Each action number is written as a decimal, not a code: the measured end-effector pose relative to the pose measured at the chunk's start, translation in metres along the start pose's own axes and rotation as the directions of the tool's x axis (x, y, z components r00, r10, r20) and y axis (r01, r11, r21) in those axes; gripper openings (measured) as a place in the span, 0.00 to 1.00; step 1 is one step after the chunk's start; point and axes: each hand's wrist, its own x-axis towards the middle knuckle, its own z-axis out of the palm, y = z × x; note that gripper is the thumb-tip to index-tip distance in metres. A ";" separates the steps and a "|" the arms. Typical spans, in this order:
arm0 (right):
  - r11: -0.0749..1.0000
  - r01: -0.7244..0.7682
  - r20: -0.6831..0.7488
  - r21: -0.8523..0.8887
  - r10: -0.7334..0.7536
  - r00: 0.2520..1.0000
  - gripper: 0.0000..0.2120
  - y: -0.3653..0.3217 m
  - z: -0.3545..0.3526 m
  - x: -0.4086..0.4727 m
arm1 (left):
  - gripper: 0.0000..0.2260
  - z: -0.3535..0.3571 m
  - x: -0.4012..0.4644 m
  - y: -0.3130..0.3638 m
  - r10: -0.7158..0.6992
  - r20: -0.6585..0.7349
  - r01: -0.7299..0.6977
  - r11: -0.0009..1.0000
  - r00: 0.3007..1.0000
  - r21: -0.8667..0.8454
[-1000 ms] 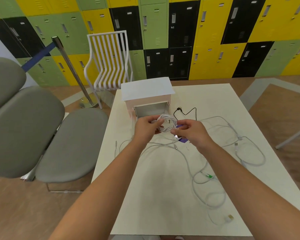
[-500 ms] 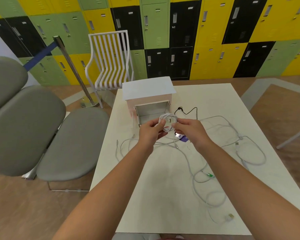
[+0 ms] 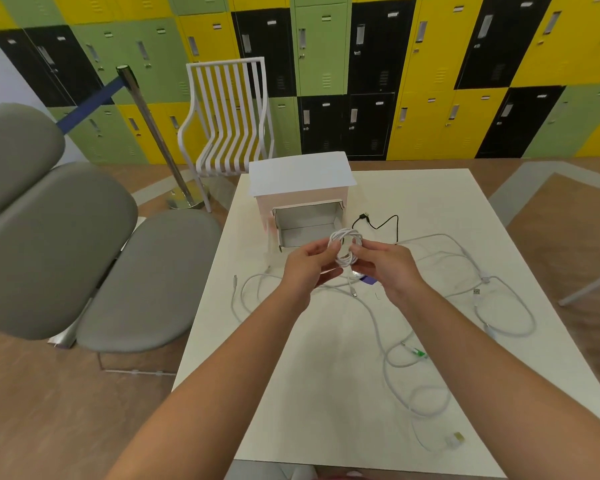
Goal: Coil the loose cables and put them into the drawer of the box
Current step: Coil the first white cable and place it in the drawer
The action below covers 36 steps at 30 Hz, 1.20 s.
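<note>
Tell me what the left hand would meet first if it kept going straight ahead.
Probably the open drawer of the white box: the left hand, holding the coiled cable, points at it. Depth is unclear.

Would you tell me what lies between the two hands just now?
In the head view, the coiled white cable sits between the left hand and right hand, both pinching it.

A white rectangular table [image 3: 326,393] carried a white box with an open drawer [image 3: 300,188], a black cable [image 3: 383,223], and loose white cables [image 3: 499,306] sprawled across its right half.
</note>
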 end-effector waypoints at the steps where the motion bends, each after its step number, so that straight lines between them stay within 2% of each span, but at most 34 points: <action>1: 1.000 0.004 -0.021 -0.018 -0.004 1.000 0.15 0.002 -0.001 0.002 | 0.13 0.000 0.001 -0.001 0.026 -0.033 -0.024 0.999 0.999 0.047; 4: 0.998 0.004 -0.026 -0.057 -0.005 1.000 0.14 0.003 0.000 0.007 | 0.11 0.001 0.010 -0.004 0.076 -0.149 -0.060 0.993 0.986 0.104; 9: 1.000 0.001 0.015 -0.019 -0.001 1.000 0.16 -0.002 0.006 0.010 | 0.12 0.001 0.020 -0.005 0.031 -0.224 -0.010 0.995 0.974 0.096; 17: 0.984 0.046 -0.046 -0.173 -0.055 0.997 0.13 -0.001 0.016 0.037 | 0.13 -0.009 0.046 -0.007 0.076 -0.339 -0.024 0.988 0.938 0.153; 22: 0.971 0.045 -0.074 -0.236 -0.064 0.995 0.13 0.004 0.030 0.066 | 0.13 -0.025 0.068 -0.007 0.080 -0.337 -0.022 0.985 0.938 0.173; 26: 0.962 0.030 -0.106 -0.270 -0.061 0.992 0.14 0.007 0.043 0.097 | 0.14 -0.039 0.092 -0.003 0.083 -0.252 -0.027 0.976 0.964 0.216; 31: 0.958 0.008 -0.192 -0.286 -0.065 0.979 0.11 0.016 0.060 0.134 | 0.15 -0.062 0.128 -0.008 0.117 -0.216 -0.024 0.919 0.969 0.393; 36: 0.960 -0.040 -0.199 -0.276 -0.016 0.980 0.11 0.032 0.079 0.164 | 0.14 -0.086 0.154 -0.018 0.192 -0.248 0.021 0.752 0.949 0.659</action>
